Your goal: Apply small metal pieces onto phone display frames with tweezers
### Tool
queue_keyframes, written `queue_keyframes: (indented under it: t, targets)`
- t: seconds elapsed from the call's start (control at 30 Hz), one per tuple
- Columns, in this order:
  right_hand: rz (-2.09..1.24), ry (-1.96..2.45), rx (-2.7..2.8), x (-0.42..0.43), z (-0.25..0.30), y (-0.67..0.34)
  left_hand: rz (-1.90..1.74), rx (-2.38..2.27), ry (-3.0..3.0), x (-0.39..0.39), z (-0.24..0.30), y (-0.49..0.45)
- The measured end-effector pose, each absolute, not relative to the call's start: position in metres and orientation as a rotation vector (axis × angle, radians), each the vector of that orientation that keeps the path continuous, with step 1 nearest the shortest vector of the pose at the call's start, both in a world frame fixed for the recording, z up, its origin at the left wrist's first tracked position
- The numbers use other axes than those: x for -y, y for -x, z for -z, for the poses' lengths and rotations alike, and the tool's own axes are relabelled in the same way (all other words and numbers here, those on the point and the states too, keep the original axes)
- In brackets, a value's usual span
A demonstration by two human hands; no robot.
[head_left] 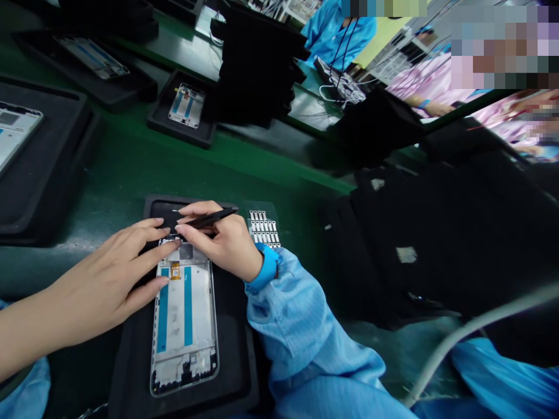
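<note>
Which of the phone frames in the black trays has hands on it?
The phone frame in the nearest black tray: the left hand touches its top end, the right hand holds black tweezers over it. The others lie untouched in farther trays.

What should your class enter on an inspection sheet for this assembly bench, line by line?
Surface: green bench, black tray in front.
Job's things: phone frame on the tray; sheet of small metal parts beside it; black tweezers.
Clutter: stacked black trays.
Grippers: left hand, fingers at the frame's top end; right hand holding the tweezers.
Cables: grey cable; white cable.
Surroundings: co-workers in blue and pink smocks.
</note>
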State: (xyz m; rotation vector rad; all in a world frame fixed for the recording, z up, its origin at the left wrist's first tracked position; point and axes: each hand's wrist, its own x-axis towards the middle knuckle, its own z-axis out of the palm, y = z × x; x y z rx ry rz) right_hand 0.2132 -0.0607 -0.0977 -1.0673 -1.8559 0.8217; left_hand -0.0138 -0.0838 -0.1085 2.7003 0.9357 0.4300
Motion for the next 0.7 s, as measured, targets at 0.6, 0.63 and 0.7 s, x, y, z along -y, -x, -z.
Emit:
queue_keyframes:
  t: [0.6, 0.63, 0.7]
  targets:
    - [-0.836, 1.068, 1.899, 0.0573, 0.0955, -0.2077, -0.439, -0.974, -2.617, 0.0858, 0.1077, 0.0151]
    - [-0.837, 1.075, 1.904, 0.0572, 0.0953, -0.2065, -0.436, -0.981, -2.614, 0.0859, 0.1072, 0.0149]
    - [-0.809, 1.085, 1.906, 0.0577, 0.0951, -0.205, -0.425, -0.99, -2.629, 0.0862, 0.1063, 0.0148]
